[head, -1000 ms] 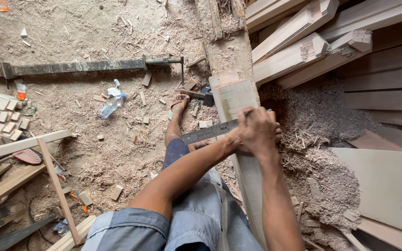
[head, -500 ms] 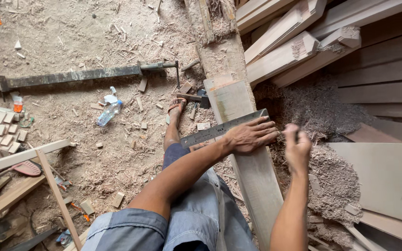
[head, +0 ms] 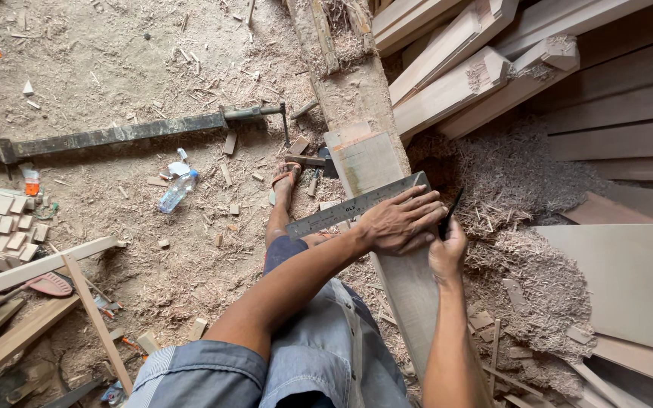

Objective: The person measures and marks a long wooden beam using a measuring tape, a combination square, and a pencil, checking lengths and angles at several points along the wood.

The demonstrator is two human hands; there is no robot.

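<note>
The steel ruler (head: 357, 205) lies slantwise across the grey plank (head: 406, 279), its far end at the plank's right edge and its near end jutting out past the left edge over the floor. The left hand (head: 400, 224) lies flat on top of it, fingers (head: 426, 202) spread and pressing down. The right hand (head: 447, 253) sits just beside, at the plank's right edge, fingers pinching a dark pencil (head: 451, 214) with its tip up by the ruler's end.

What worries me is that overhang. Only one palm pins the ruler, and most of its length hangs off the plank, so a nudge from the pencil could swing it, I'd guess, and any line drawn would run crooked. The plank itself looks dusty, and grit under steel lets it slide. It also seems to rest on a rough old beam (head: 345, 83) and the person's lap, which is not a steady surface; a shift of the knee (head: 285, 249) might tip it.

Further out, the sandalled foot (head: 285, 181) is planted among offcuts, with a hammer (head: 307, 161) touching or nearly touching it. A long iron clamp (head: 130, 134) lies on the floor (head: 115, 68), and a plastic bottle (head: 177, 192) too. Shavings (head: 523, 249) are heaped on the right, under stacked timbers (head: 485, 60). Any step back could easily find something that rolls.
</note>
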